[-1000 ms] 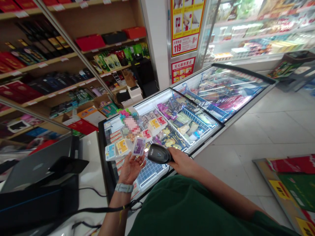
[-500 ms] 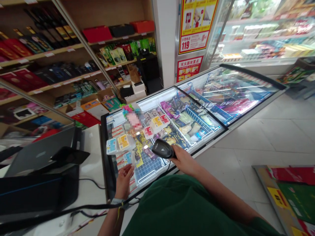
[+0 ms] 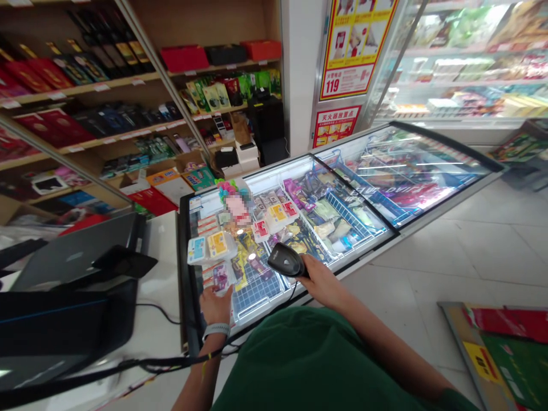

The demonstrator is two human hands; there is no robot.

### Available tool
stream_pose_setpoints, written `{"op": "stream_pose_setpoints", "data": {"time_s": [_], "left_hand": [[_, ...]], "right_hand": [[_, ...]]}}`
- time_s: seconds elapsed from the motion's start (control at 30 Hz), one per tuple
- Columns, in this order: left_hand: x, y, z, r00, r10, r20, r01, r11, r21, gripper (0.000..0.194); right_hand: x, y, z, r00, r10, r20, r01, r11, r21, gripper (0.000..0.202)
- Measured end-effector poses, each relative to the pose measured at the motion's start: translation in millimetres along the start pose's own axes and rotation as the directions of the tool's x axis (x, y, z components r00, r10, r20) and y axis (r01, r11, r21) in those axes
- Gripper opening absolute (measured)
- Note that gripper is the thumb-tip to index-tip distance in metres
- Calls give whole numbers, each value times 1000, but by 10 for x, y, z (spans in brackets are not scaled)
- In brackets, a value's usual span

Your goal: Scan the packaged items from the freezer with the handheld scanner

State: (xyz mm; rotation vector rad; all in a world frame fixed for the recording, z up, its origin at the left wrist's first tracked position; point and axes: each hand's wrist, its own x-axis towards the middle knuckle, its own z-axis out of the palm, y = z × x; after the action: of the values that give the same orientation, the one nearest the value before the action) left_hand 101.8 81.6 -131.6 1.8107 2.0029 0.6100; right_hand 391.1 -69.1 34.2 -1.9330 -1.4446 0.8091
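My right hand (image 3: 319,281) is wrapped around the handle of a black barcode scanner (image 3: 286,260), whose head points left over the glass freezer top. A cable hangs below the scanner. My left hand (image 3: 215,304), with a grey band at the wrist, has its thumb and fingers around the near side of a clear plastic food tub (image 3: 221,277) with a purple label. Just beyond it sit tubs with blue and orange labels (image 3: 213,246). Further right on the glass are tubs with red and yellow labels (image 3: 275,216).
Under the glass of the chest freezer (image 3: 366,254) lie bagged goods in wire baskets. A counter with a black monitor (image 3: 79,257) stands at the left, and a cable crosses near my left forearm. Stocked shelves (image 3: 103,85) rise behind. A box display (image 3: 492,354) is at lower right.
My left hand has turned and closed around the tub's near side; a purple label shows there where a blue one showed before. The scanner stays in my right hand, nearly still.
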Motion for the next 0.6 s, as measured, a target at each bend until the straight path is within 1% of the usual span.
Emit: {"op": "stream_pose_setpoints", "data": {"time_s": [0.07, 0.17, 0.2, 0.27, 0.37, 0.47, 0.53, 0.6], "left_hand": [[-9, 29, -11, 1000, 17, -4, -17, 999, 39, 43], [-54, 109, -75, 999, 19, -41, -16, 997, 77, 59], [-74, 143, -106, 998, 29, -50, -25, 997, 80, 62], [-108, 222, -167, 996, 79, -37, -76, 995, 67, 58], [-113, 363, -206, 984, 176, 34, -177, 984, 13, 41], [-35, 543, -122, 965, 238, 113, -234, 971, -51, 38], [58, 695, 0, 955, 250, 156, -242, 968, -72, 42], [170, 870, 152, 955, 232, 184, -225, 973, -55, 49]], "right_hand": [[-1, 9, -1, 1000, 7, 2, -7, 1000, 4, 22], [3, 16, -2, 1000, 13, -2, -13, 1000, 9, 23], [6, 22, -1, 1000, 18, -5, -18, 1000, 6, 23], [11, 46, 4, 999, 30, -14, -30, 1000, -5, 21], [16, 107, 16, 998, 47, -31, -47, 999, -14, 19], [12, 179, 24, 996, 59, -73, -59, 998, 3, 19], [0, 222, 20, 992, 68, -105, -67, 998, 13, 19], [-23, 256, 8, 989, 83, -124, -83, 997, 10, 17]]}}
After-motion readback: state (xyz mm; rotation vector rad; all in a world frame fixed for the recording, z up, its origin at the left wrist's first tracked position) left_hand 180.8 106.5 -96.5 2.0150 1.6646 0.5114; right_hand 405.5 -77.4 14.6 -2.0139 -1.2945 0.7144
